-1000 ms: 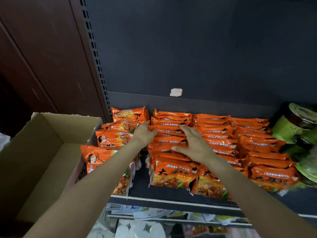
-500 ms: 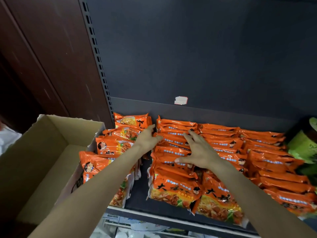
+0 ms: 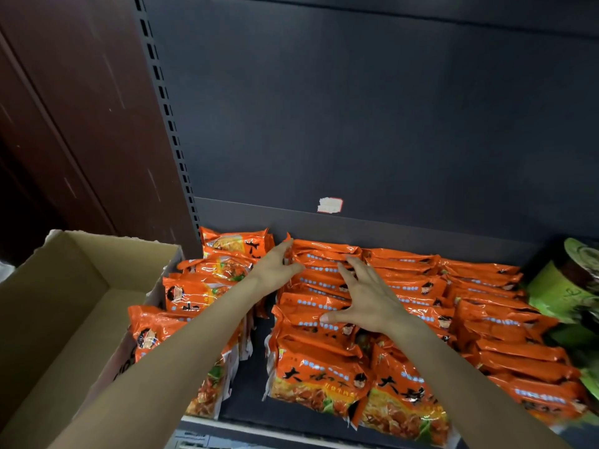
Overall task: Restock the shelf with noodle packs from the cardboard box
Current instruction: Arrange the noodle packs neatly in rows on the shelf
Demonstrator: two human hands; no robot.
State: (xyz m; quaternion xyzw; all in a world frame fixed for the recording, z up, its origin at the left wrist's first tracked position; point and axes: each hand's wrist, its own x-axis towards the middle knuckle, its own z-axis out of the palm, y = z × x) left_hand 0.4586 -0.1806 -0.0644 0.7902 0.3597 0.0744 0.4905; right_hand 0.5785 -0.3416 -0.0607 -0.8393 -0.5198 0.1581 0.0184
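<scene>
Orange packs (image 3: 418, 306) in rows on shelf (image 3: 246, 377), left hand (image 3: 275, 267) flat against row's left side, right hand (image 3: 366, 296) spread on top, neither gripping, box (image 3: 74, 319) left of packs

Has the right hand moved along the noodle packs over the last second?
Yes. The right hand has slid deeper along the noodle packs, toward the white sticker on the shelf's back panel.

Glossy crinkled plastic noodle packs (image 3: 327, 315), matt brown cardboard box (image 3: 61, 306), matt dark, probably metal shelf (image 3: 389, 228)
</scene>
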